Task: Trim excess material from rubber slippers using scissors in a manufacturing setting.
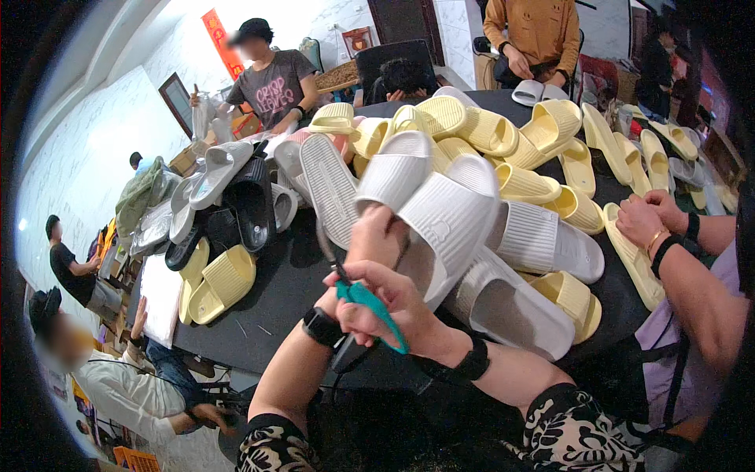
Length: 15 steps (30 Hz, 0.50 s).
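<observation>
White ribbed foam slide sandal [448, 216], wide-strapped, held up over the near edge of the black work table [275, 291], in front of the heap. Left hand [379, 240]: closed around the sandal from beneath, thumb and fingers clamped on its sole edge, a black watch on that wrist. Right hand [385, 303]: curled tight around a small teal-handled cutting tool [370, 303], its thin dark blade [329, 250] pointing up beside the sandal's inner side; whether the tip touches the foam cannot be told. A black band sits on the right wrist; both forearms come out of black-and-cream patterned sleeves. Behind the held sandal: a heap of white ribbed slide sandals [511, 236], several lying sole-up, touching one another. Further back and to the right: a pile of pale yellow ribbed slide sandals [487, 130] spreading toward the table's far side. One yellow pair [216, 283] lies apart at the table's left, near a flat white sheet [161, 295]. Left rear: grey and black slide sandals [236, 193] stacked loosely. At the right edge, a neighbouring person's hands [649, 220], black bands on the wrists, rest on a yellow sandal. Across the table: a seated person in a grey printed shirt [271, 82] and another in a mustard top [535, 31] holding a grey sandal.
</observation>
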### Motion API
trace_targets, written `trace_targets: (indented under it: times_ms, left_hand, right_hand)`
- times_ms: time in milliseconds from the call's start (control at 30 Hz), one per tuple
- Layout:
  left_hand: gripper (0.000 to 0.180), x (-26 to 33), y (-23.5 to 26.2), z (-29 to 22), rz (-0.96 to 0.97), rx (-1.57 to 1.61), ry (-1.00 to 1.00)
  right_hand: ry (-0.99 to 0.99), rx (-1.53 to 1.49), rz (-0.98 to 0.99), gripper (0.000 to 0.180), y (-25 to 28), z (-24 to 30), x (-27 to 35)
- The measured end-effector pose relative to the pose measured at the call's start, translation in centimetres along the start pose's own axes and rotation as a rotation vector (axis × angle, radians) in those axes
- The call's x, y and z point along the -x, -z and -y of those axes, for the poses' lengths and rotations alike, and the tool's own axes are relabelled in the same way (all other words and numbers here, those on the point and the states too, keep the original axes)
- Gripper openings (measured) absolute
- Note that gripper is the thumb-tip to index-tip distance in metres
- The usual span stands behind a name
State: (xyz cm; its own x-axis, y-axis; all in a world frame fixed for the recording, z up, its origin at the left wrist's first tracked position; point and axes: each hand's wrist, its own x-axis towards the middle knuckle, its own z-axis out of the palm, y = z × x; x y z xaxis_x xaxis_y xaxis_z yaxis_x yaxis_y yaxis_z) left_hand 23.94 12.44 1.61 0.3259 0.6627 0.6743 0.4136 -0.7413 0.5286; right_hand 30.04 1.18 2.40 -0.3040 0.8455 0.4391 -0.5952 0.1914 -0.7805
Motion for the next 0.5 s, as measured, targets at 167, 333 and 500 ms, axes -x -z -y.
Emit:
trace_targets:
  times_ms: [167, 333, 500]
  left_hand:
    - [0.028, 0.4, 0.4, 2.4, 0.406, 0.237, 0.004]
    - [0.027, -1.7, 2.4, 1.8, 0.586, 0.239, 0.077]
    - [0.025, -5.5, 5.6, 3.9, 0.490, 0.067, 0.229]
  right_hand:
    - [-0.029, -0.010, -0.119, 0.035, 0.7, 1.5, 0.5]
    - [-0.055, -0.081, -0.282, 0.042, 1.8, 2.7, 0.6]
    - [-0.056, -0.082, -0.312, 0.041, 1.8, 2.7, 0.6]
